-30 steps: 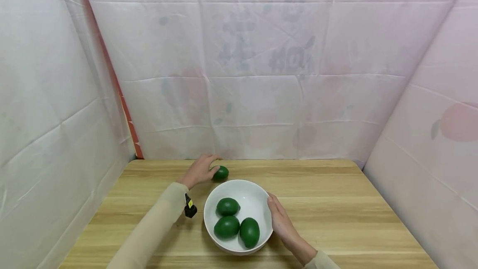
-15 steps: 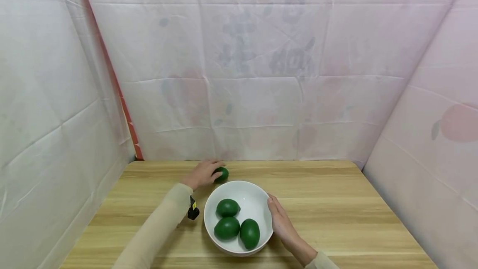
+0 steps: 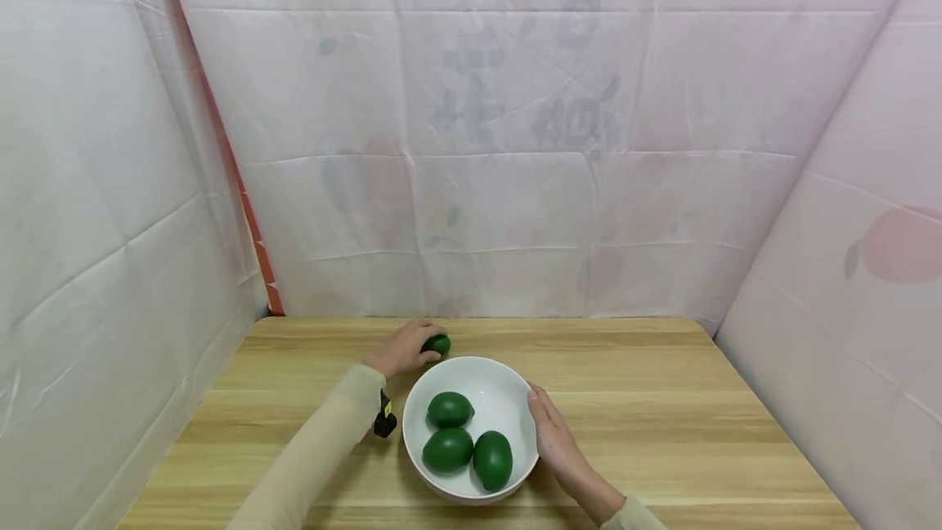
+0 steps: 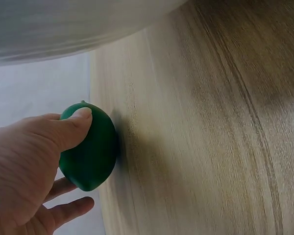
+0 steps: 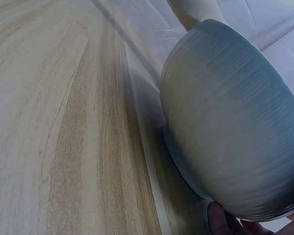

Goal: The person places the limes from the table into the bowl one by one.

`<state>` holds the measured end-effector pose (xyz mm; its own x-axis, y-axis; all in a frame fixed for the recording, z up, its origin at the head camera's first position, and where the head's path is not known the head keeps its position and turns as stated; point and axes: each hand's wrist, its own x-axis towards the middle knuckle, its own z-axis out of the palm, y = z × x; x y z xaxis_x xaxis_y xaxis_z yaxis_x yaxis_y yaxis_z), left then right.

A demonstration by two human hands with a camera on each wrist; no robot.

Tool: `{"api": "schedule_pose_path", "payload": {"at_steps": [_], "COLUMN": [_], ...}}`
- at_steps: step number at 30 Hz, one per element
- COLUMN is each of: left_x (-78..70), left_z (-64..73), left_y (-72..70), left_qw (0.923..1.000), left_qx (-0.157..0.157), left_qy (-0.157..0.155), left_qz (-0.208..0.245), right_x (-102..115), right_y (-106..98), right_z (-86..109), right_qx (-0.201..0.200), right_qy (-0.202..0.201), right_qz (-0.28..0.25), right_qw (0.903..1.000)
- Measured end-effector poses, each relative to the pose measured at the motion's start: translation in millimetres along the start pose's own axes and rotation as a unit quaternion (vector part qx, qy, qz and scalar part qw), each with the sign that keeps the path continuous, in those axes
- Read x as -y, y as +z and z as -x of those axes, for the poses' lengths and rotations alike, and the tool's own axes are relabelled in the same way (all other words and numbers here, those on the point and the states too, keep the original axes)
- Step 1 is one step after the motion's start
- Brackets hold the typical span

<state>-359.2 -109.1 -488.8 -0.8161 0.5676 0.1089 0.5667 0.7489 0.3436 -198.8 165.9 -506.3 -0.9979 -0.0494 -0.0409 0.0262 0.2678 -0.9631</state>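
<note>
Behind the bowl, my left hand [image 3: 405,348] grips a dark green lime [image 3: 439,344]. In the left wrist view the thumb lies across this lime [image 4: 95,152], and other fingers reach behind it, partly hidden. The lime is close against the tabletop. My right hand [image 3: 557,440] holds the right side of a white bowl [image 3: 515,387], thumb at the rim. Fingertips [image 5: 216,218] show low on the bowl's outer wall in the right wrist view. Inside the bowl lie three more green limes, an upper one [image 3: 450,410], a lower left one [image 3: 447,450] and a lower right one [image 3: 492,460].
The bowl stands on a wood-grain table [image 3: 662,407]. Pale printed cloth [image 3: 500,203] hangs behind the table and along both sides. A small black device [image 3: 385,419] is strapped at the left wrist.
My left hand has come down around the far lime, its fingers and thumb closing on it. The right hand and the bowl have stayed in place.
</note>
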Motion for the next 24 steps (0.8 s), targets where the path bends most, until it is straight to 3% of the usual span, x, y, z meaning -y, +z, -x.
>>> {"api": "schedule_pose_path", "payload": {"at_steps": [10, 24], "left_x": [-1.7, 6.2], "left_z": [2.3, 3.6], "left_y": [2.4, 5.4], "left_qw": [0.9997, 0.9994], "left_qx": [-0.012, -0.027], "left_qy": [-0.021, -0.021], "left_qz": [0.004, 0.002], "right_x": [-1.1, -0.6], "right_y": [0.7, -0.2], "right_z": [1.4, 2.1], "right_qx": [0.0, -0.008], "right_qy": [-0.004, 0.003], "right_qz": [-0.001, -0.001], "right_qw": [1.0, 1.0]}}
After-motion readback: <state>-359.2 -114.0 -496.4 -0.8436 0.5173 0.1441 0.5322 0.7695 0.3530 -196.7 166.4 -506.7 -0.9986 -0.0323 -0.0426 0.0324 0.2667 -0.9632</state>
